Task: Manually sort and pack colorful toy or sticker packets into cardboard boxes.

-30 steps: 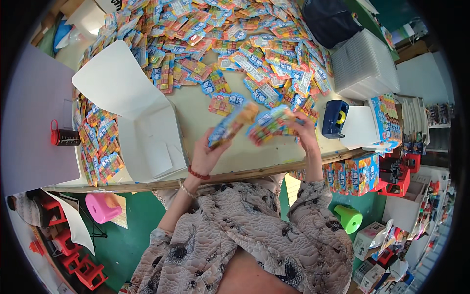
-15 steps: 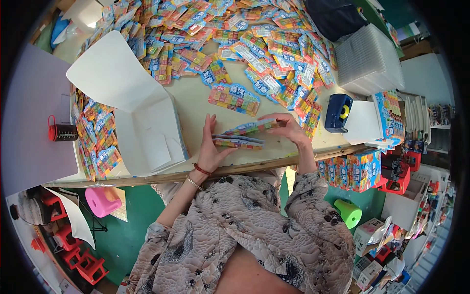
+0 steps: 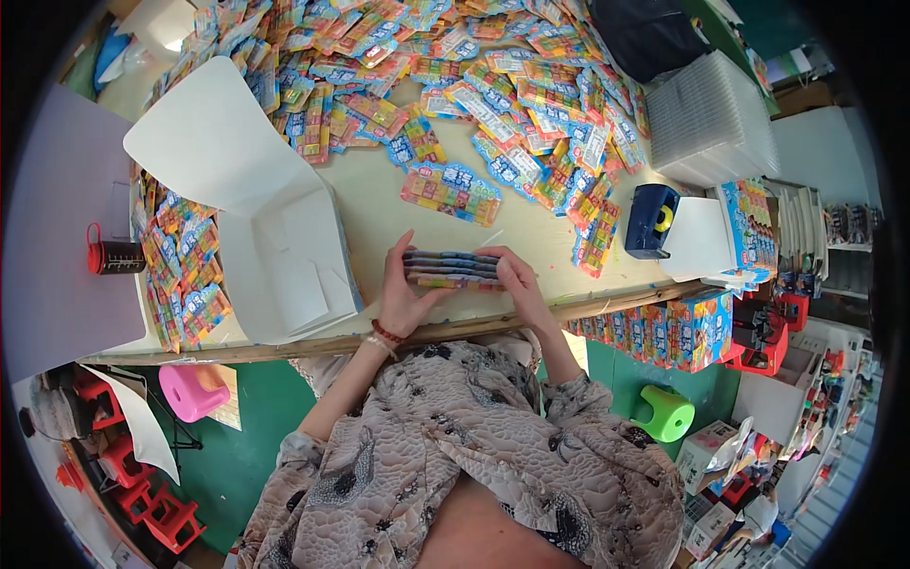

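Between my two hands, close to the table's near edge, a small stack of colourful candy packets (image 3: 455,269) is held level with its edges toward me. My left hand (image 3: 403,289) is closed around the stack's left end, a red beaded bracelet on its wrist. At the right end, my right hand (image 3: 520,284) grips the same stack with thumb and fingers. A single packet (image 3: 450,193) lies flat just beyond it. To the left stands a white cardboard box (image 3: 275,261) with its lid folded back; a loose white flap or paper shows inside.
A large heap of packets (image 3: 379,57) covers the far table, with more (image 3: 190,270) left of the box. At the right are a blue tape dispenser (image 3: 652,220), a stack of clear plastic trays (image 3: 713,119) and printed boxes (image 3: 697,329) below the edge. A dark-capped cup (image 3: 118,256) stands far left.
My right hand has moved left and nearer, bringing its packets onto those in my left hand. The separate, tilted packets are now one even stack gripped at both ends.
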Available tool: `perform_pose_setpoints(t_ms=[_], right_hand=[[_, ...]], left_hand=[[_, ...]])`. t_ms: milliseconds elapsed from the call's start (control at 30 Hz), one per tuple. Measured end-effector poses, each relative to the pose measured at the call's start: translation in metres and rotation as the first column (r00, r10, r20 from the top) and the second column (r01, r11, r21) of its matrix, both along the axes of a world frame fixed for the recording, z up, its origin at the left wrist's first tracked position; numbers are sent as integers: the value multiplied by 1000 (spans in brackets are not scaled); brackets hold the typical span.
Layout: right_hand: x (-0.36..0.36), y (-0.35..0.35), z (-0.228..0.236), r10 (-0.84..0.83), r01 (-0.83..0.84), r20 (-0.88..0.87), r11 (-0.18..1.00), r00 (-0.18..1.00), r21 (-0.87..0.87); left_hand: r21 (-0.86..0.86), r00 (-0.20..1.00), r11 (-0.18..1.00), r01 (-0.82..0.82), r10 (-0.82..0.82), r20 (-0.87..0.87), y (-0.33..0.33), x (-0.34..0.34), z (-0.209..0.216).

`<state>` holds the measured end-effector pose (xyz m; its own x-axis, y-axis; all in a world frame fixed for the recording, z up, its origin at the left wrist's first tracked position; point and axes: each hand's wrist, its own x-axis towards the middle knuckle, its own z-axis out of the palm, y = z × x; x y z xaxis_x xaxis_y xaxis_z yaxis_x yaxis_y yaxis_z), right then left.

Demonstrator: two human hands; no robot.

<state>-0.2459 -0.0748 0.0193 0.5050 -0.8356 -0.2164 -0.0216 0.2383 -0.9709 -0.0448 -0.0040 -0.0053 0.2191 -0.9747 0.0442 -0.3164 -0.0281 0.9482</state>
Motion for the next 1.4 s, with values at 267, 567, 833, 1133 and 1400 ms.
perform_pose_setpoints(t_ms=[267, 567, 833, 1133, 1400], right_hand=[[-17, -104, -9, -362, 232, -313, 894, 878, -383], [25, -114, -6, -60, -467, -638, 628, 768, -622], [13, -89, 30, 467, -565, -445, 817, 764, -112], [28, 2, -11, -31, 12, -69, 965, 997, -263], [30, -1, -13, -149, 159, 61, 962, 987, -224]], left_hand=[[104, 989, 990, 92, -79, -124, 3, 13, -4], [-157, 989, 982, 104, -85, 125, -11, 27, -18], [-129, 980, 991, 20, -45, -195, -8, 19, -8], [-83, 999, 996, 26, -24, 23, -2, 18, -14], [-8, 989, 999, 42, -43, -144, -2, 22, -27]])
